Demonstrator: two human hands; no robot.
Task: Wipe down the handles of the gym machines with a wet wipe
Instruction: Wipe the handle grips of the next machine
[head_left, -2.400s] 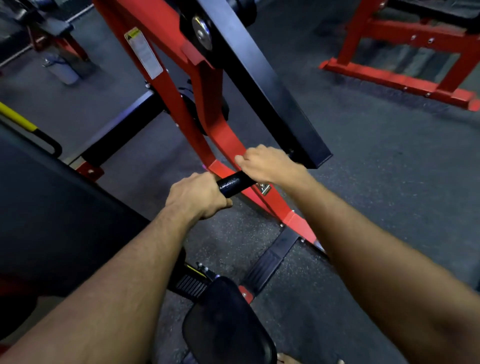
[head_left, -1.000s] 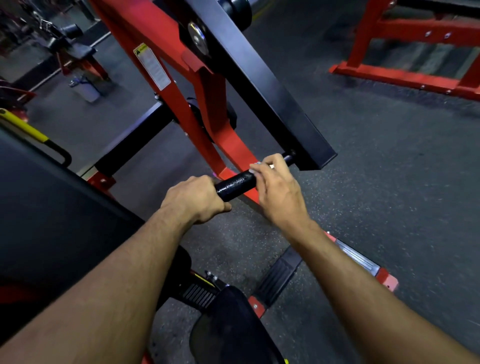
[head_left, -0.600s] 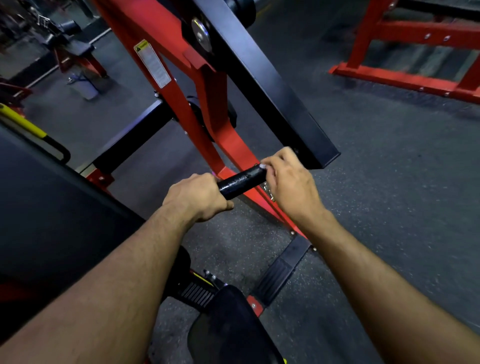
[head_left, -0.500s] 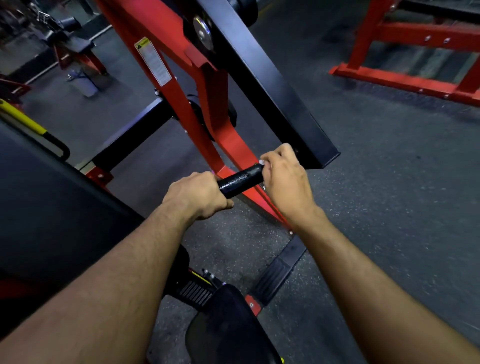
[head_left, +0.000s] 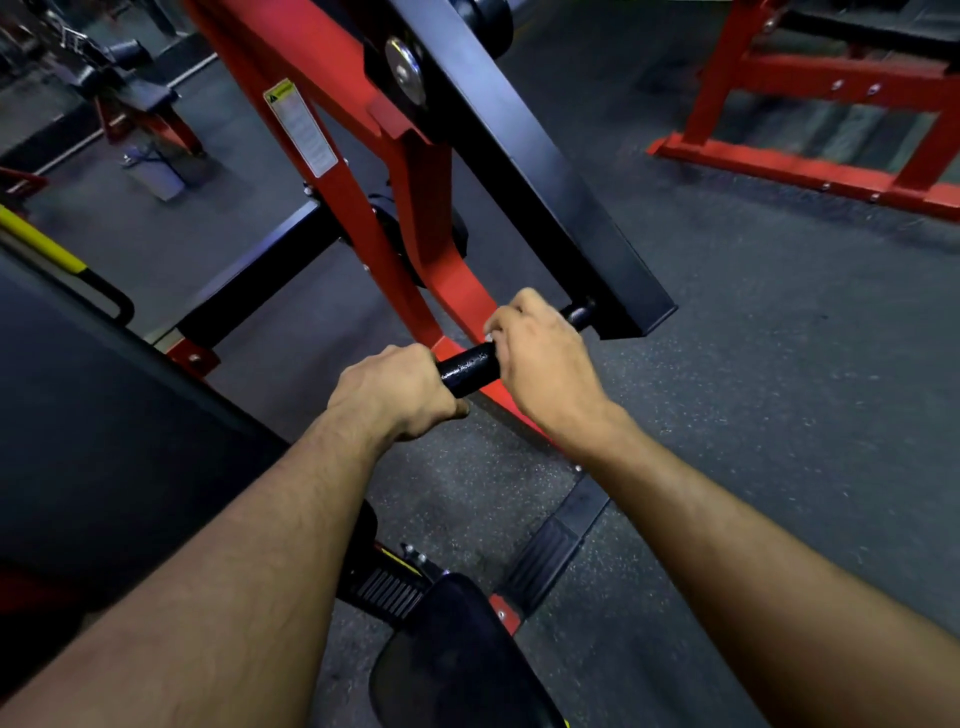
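The black handle (head_left: 470, 368) juts near-left from the end of a black arm (head_left: 524, 156) on the red machine frame (head_left: 363, 171), in the middle of the scene. The left hand (head_left: 397, 397) wraps its near end, fingers curled fully round the bar. The right hand (head_left: 540, 358) closes over the far part, fingers curled round it too; a small pale edge at its fingertips (head_left: 491, 332) may be the wet wipe, though it is too little to be sure. The bare stretch of handle between the two hands glistens, so I judge the wiping of this handle to be under way rather than finished, with the part under the left hand likely still to do, along with any other handles. Counted: one handle in view, two hands, one wipe at most. Near the bottom sits one dark padded seat (head_left: 457, 660); at far right stands a second red frame (head_left: 810, 156), and at far left a third machine (head_left: 130, 109), all on dark rubber floor (head_left: 779, 364).
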